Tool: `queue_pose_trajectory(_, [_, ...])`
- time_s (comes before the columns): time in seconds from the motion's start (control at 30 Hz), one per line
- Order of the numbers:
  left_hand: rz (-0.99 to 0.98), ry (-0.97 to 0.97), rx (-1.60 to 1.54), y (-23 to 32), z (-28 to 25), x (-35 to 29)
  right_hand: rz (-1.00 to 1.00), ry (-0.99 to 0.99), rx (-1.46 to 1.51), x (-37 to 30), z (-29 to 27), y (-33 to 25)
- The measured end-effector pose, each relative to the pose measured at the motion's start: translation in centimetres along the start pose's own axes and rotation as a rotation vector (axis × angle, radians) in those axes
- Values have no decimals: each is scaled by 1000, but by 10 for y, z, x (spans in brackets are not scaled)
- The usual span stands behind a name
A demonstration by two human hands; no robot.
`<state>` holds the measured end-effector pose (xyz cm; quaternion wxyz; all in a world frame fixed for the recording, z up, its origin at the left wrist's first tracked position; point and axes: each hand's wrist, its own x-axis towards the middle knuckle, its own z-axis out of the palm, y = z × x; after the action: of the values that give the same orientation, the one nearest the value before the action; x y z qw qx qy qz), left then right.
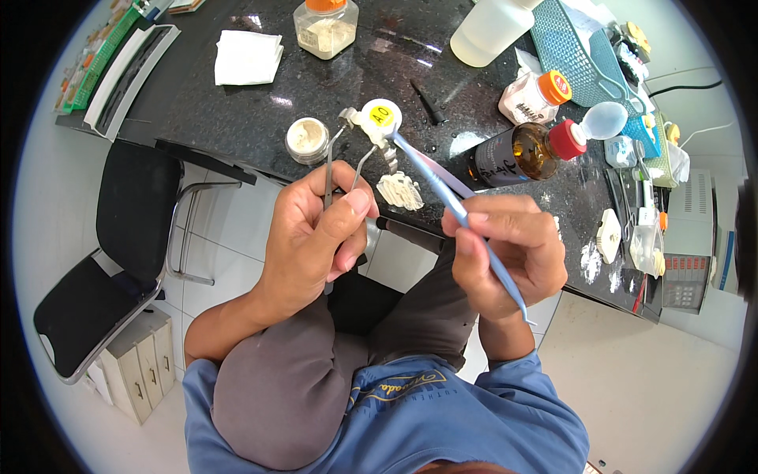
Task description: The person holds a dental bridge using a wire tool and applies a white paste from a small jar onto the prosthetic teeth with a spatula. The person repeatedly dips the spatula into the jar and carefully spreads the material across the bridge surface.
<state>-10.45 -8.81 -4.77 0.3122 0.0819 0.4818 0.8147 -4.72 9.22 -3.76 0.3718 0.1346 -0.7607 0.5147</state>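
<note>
My left hand (320, 229) is closed on a metal tweezers-like tool (328, 170) with two bent prongs. A small pale, tooth-like piece with grey metallic parts (371, 136) sits at the prong tips. Between the fingers and thumb of my right hand (509, 253) is a slim blue dental hand instrument (442, 193). Its far tip reaches the pale piece; whether they touch is unclear. A thin hooked end (529, 317) sticks out below that hand. Just behind the piece is a round white lid with a yellow sticker (382, 115).
Near my left hand stands an open jar of cream powder (307, 141). A pale crumbly mound (400, 192) lies by the table edge. Right of it are a brown bottle with red cap (517, 154) and an orange-lidded jar (529, 99). A black chair (130, 205) stands left.
</note>
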Motion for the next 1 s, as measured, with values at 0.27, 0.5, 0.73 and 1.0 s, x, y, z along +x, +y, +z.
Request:
queue_pose_trajectory(0.27, [4,-10,-7,-1,-1,0,15,14,-20,1,-1,-1])
queue_pose_trajectory(0.5, [4,9,-18,-1,0,0,-3,20,10,0,-1,0])
queue_pose_trajectory(0.73, [2,2,-26,-2,-1,1,16,-6,-13,-1,-2,-4])
queue_pose_trajectory(1.0, [-1,-4,-20,-2,-1,0,1,-37,-28,-1,-2,-3])
